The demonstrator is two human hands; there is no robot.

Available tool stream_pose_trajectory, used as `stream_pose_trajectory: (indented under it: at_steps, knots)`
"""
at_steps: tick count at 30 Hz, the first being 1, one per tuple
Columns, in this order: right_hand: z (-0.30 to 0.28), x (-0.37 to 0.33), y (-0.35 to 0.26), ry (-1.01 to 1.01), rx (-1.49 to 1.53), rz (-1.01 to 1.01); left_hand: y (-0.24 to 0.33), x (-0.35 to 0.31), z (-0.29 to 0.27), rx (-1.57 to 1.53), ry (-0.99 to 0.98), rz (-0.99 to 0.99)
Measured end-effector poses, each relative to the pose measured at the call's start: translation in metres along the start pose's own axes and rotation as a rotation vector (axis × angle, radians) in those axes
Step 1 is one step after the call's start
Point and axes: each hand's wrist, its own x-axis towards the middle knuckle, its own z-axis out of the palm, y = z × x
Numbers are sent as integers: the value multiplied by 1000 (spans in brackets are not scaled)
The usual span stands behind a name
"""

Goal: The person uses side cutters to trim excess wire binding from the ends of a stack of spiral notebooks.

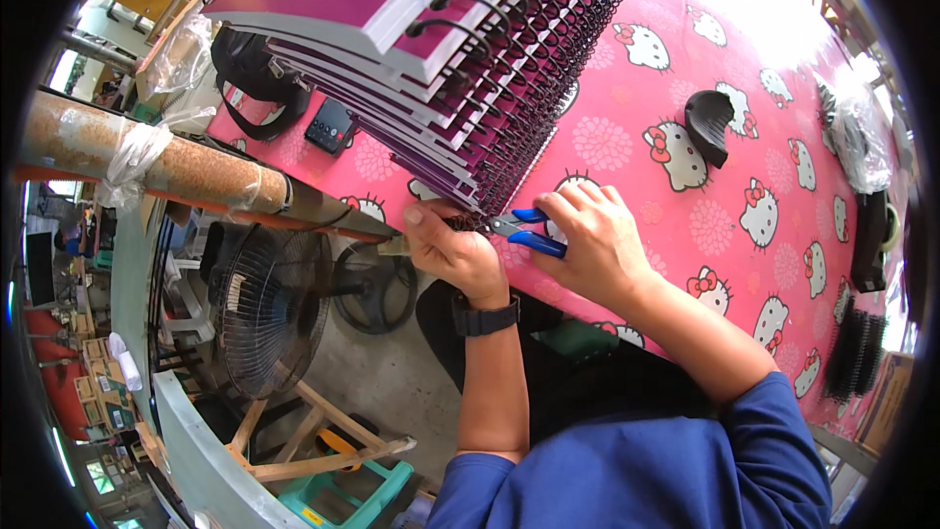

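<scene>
A tall stack of purple-covered, black-coil-bound books (441,103) stood nearest me on the pink, cat-patterned tablecloth (627,186). Near its foot my right hand (592,240) clasped blue-handled metal pliers (537,242) — my left hand (458,255) curled just beside, its hold I couldn't tell.

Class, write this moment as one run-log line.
Left hand: at lower end of spiral-bound books | right hand: holding blue-handled pliers, tips near black coils | surface: pink tablecloth

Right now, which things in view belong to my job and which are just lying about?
Apparently in use:
- blue-handled metal pliers, in the right hand
- stacked purple books with black spiral bindings

Seemingly lying about:
- black rectangular phone
- curved black object
</scene>
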Motion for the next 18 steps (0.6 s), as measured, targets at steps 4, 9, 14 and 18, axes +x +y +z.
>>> stream_pose_trajectory:
  at_steps: [4, 9, 14, 18]
  knots:
    - [-6, 3, -1, -181, 69, 147, -3, 2, -5, 20, -11, -22]
    - [-12, -6, 8, -81, -14, 83, 0, 0, 0, 43, 11, 10]
    - [-10, 0, 4, -12, -75, 15, 2, -4, 3, 124, 14, 95]
    - [-5, -1, 7, -133, 4, 61, 3, -2, 6, 189, 30, 168]
